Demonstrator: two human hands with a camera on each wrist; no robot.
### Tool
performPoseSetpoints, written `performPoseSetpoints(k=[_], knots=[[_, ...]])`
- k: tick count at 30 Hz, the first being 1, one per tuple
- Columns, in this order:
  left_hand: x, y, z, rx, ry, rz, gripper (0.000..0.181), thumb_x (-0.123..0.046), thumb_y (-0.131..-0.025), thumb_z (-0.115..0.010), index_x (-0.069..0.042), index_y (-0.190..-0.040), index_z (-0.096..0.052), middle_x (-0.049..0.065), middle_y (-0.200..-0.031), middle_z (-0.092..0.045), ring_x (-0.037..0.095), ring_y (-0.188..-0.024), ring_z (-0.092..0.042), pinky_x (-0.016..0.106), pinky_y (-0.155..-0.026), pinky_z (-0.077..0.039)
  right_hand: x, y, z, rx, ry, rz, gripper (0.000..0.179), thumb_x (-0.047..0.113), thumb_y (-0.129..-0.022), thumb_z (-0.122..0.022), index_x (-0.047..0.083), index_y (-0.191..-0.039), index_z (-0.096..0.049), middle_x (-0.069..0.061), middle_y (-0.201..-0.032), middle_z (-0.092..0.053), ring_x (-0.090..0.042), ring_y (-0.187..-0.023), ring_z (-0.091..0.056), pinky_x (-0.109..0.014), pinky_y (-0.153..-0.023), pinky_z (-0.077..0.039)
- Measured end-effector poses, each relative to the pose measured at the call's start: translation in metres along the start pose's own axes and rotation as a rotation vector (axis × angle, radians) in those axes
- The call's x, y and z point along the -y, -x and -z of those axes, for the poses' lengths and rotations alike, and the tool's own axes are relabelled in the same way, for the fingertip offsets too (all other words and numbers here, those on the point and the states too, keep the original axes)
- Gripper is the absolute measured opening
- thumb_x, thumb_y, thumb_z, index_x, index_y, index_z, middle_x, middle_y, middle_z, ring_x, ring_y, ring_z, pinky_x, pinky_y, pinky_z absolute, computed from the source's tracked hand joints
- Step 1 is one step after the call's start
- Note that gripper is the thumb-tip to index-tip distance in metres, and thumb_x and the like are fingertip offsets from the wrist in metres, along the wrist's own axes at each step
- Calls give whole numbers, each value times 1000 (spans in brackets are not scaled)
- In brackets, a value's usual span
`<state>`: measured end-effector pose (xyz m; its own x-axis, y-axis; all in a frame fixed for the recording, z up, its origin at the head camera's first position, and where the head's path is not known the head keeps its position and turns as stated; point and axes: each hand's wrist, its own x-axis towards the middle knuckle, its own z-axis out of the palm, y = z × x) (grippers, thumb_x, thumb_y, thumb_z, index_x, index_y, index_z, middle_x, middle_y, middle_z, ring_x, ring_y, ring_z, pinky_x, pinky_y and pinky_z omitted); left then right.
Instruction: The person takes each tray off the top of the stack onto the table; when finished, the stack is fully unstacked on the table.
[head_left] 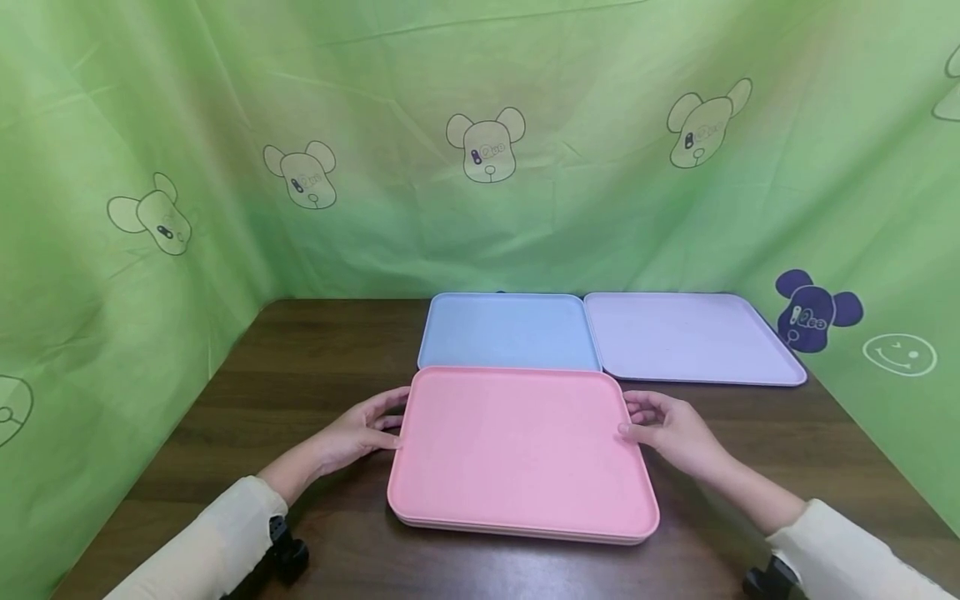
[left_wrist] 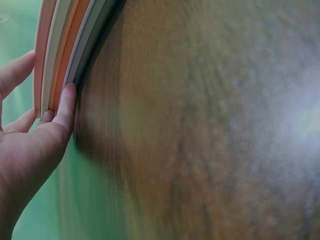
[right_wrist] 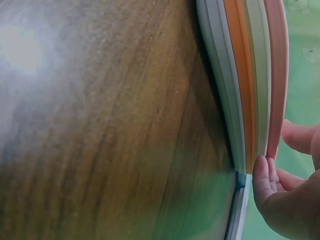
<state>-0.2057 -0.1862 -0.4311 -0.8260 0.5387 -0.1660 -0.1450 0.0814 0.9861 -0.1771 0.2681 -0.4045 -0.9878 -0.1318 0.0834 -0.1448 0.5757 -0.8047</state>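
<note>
A pink tray [head_left: 517,454] lies on top of a stack near the front of the table. Below it, the right wrist view shows the edges of a cream tray [right_wrist: 259,75], an orange tray [right_wrist: 239,60] and greyish trays. At the stack's left side, my left hand [head_left: 360,429] holds the edge, thumb at the pink rim and fingers spread down along the lower edges. On the opposite side my right hand [head_left: 678,433] grips the pink tray, its thumb over the rim and fingertips against the side at the pink and cream edges.
Behind the stack lies a light blue tray [head_left: 510,331], partly overlapped by the pink one in the head view. A lilac tray [head_left: 690,337] sits beside it, to the right. Green printed cloth [head_left: 390,242] hangs around the dark wooden table [head_left: 330,367].
</note>
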Motion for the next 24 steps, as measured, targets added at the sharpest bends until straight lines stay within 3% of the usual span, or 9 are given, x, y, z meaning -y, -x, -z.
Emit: performPoseSetpoints(k=[9,24], knots=[[0,0,0,0,9,-2,84,-5,-85,-73,-9,-154,-25,14,-157,-22,36,-138,-32,40,-99,-44,-2,-2,-1,9,-3,-30,60,8,-77,-80,-16,-125,-53,-16,-99,-66,-22,-89,-60,-23,-67,-51],[-1,0,0,3,4,7,83,-4,-86,-73,-9,-154,-25,15,-157,-21,36,-138,-31,39,-99,-43,-5,1,-6,17,-64,-79,64,6,-79,-79,-18,-129,-48,-22,-108,-63,-23,-92,-59,-23,-68,-53]])
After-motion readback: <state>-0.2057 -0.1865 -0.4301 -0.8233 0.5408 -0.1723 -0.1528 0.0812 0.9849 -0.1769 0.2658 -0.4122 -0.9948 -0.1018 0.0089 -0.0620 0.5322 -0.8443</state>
